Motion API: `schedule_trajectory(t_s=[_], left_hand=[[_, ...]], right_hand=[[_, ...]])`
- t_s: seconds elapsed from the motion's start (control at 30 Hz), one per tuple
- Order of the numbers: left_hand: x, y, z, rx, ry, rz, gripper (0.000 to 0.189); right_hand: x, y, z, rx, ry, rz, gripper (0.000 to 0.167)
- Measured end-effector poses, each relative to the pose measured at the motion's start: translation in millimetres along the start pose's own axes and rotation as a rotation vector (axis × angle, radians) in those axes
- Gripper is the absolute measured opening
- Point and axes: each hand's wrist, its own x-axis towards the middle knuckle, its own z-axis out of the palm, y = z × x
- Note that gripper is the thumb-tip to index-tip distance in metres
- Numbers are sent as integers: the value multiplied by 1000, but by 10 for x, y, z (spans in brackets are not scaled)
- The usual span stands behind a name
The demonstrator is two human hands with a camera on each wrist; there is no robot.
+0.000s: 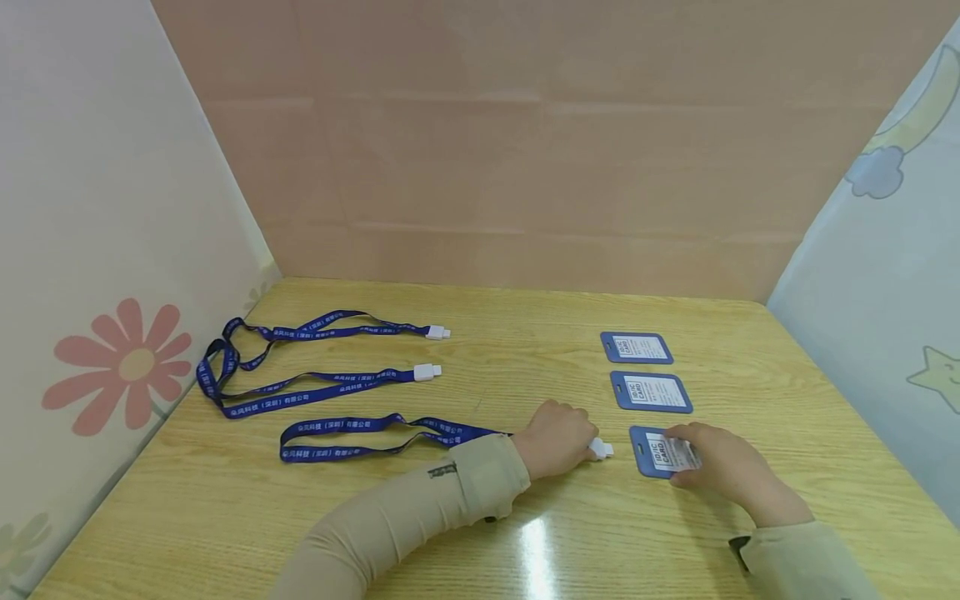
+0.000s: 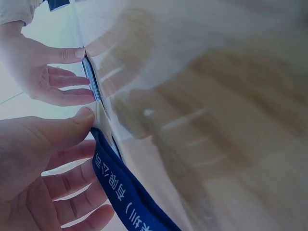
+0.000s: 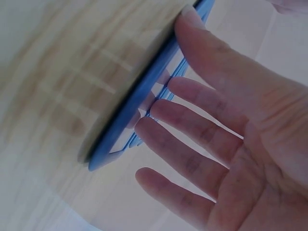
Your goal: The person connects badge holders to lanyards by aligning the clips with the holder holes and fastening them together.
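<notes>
My left hand pinches the white plastic clip at the end of the nearest blue lanyard. In the left wrist view, the thumb presses on that clip, and the printed blue strap trails away below it. To the right, my right hand grips the nearest blue ID badge holder by its edges, covering its right part. The right wrist view has the thumb on one long edge of this badge holder and fingers along the other side. A small gap separates clip and badge holder in the head view.
Two more blue lanyards, one at the back and one in the middle, lie at left with white clips pointing right. Behind my right hand lie two more badge holders, the middle one and the far one. Walls enclose the wooden table.
</notes>
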Motion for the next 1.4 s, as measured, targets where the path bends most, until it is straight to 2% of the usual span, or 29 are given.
schedule_trajectory(t_s=[0.27,0.8,1.23,1.4], left_hand=[[37,36,2,-13,-36,-11,24],[125,95,-39,-20,-61,-14,26],[156,111,-39,-14,-32,8,25],[168,132,-59,-13,-49,7,24]], right_hand=[[-3,-7,-5,0,-3,6,64],[-11,-21,-19,-3,3,4,64],[2,-18,-17,-6,20,-18,62],[0,-22,-8,2,16,-17,62]])
